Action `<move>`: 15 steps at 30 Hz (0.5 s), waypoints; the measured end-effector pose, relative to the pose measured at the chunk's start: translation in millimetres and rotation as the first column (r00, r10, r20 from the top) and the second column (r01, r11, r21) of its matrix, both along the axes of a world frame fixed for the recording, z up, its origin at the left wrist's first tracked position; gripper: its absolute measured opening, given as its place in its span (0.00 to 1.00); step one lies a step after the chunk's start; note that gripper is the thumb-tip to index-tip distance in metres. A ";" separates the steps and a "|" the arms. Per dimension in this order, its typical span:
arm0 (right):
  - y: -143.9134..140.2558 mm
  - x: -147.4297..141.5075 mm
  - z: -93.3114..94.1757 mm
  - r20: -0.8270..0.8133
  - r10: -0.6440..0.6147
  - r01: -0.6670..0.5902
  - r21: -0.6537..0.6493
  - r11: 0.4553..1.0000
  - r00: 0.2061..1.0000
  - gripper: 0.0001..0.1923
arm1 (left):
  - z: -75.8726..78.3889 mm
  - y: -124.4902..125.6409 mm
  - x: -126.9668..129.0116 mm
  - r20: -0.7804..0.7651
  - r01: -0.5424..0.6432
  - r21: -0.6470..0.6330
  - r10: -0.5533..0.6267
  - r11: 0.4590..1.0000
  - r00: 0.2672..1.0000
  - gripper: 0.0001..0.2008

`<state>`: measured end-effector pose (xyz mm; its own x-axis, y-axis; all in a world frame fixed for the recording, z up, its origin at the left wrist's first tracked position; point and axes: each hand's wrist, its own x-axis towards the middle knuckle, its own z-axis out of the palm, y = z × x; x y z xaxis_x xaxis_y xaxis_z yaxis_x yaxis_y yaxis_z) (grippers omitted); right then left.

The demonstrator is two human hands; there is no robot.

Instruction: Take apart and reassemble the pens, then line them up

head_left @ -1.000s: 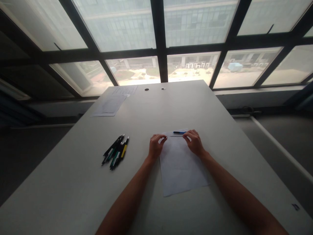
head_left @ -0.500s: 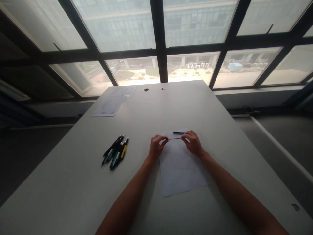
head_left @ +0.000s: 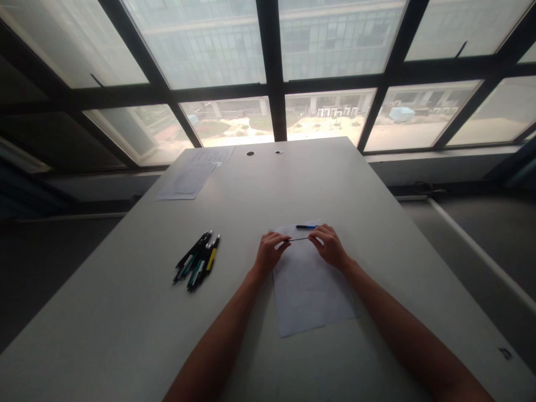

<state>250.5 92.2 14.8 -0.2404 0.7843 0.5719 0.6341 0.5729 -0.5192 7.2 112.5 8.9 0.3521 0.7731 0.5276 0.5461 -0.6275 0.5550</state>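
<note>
A thin dark pen refill (head_left: 299, 239) is stretched between my two hands, above the upper part of a white paper sheet (head_left: 314, 296). My left hand (head_left: 270, 249) pinches its left end between thumb and fingers. At the other end, my right hand (head_left: 329, 244) holds it in a similar fingertip pinch. Just beyond the refill lies a blue and black pen (head_left: 305, 226) on the sheet, its right end close to or partly behind my right fingers. The tips of the refill are hidden in my fingers.
Several pens (head_left: 196, 261) with black, green, white and yellow parts lie in a pile on the left of the white table (head_left: 259, 195). Printed papers (head_left: 188, 177) rest at the far left. A small dark object (head_left: 505, 353) sits near the right edge. Windows (head_left: 330, 114) stand behind the table.
The refill tilts slightly more, its left end a little lower. My left fingers have shifted slightly to the right along it. The pens and paper stay put.
</note>
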 end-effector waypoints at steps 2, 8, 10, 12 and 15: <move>-0.4 -0.3 -0.2 -0.006 0.007 -0.007 0.000 1.000 1.000 0.07 | 1.0 -1.0 0.6 -0.028 -0.004 -0.001 0.004 1.000 1.000 0.05; 0.1 1.2 0.3 -0.081 0.013 -0.012 0.024 1.000 0.997 0.07 | 8.9 -3.7 1.5 0.009 -0.025 -0.028 0.025 0.999 1.000 0.04; 3.7 6.7 -1.0 -0.146 -0.102 0.108 0.034 0.994 0.984 0.12 | 10.6 -3.4 0.8 0.069 -0.041 -0.041 0.044 0.998 0.997 0.05; 9.6 14.5 -5.0 -0.182 -0.265 0.275 0.027 0.961 0.947 0.15 | 11.4 -2.5 -0.2 0.130 -0.071 -0.061 0.079 0.996 0.988 0.06; 18.8 25.0 -15.4 -0.112 -0.398 0.400 -0.003 0.916 0.910 0.15 | 11.2 -1.2 -1.2 0.189 -0.125 -0.096 0.142 0.987 0.972 0.07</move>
<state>275.5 111.0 -0.6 0.1549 0.7905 0.5926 0.7525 0.2942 -0.5892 6.0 111.3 20.1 0.1400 0.8499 0.5080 0.4984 -0.5038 0.7055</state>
